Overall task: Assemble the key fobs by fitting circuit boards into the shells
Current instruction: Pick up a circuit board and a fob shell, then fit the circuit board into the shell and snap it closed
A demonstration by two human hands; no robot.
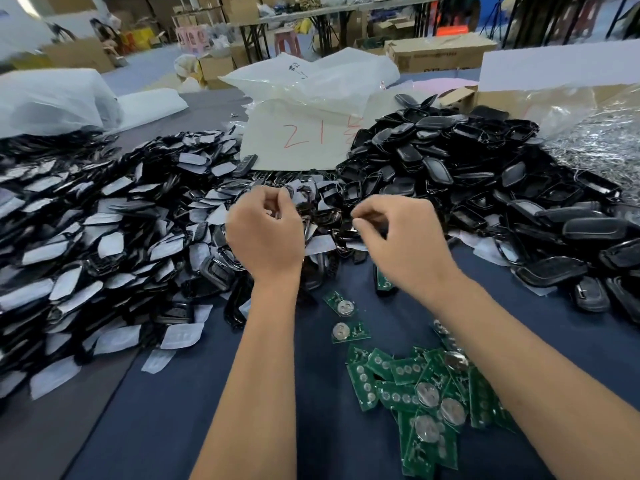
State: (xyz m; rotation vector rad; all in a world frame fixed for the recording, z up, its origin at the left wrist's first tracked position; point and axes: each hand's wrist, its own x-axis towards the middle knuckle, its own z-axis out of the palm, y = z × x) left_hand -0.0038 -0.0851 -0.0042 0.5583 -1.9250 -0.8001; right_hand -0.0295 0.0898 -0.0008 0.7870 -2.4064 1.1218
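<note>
Both my hands hover over the middle of a heap of key fob shells. My left hand (265, 233) has its fingers curled round a shell with a chrome rim (307, 227), mostly hidden by the hand. My right hand (398, 237) pinches a small black shell part (369, 227) between thumb and fingers. Green circuit boards with coin cells (415, 393) lie in a loose pile under my right forearm. Two single boards (341, 306) lie between my arms. Another board (382, 280) peeks out below my right wrist.
Shells with white film (104, 237) are heaped at the left, and bare black shells (467, 174) at the right. White plastic bags (304, 133), one marked in red, lie behind. A bag of shiny metal parts (595, 147) sits far right. The table has a dark blue cloth (173, 410).
</note>
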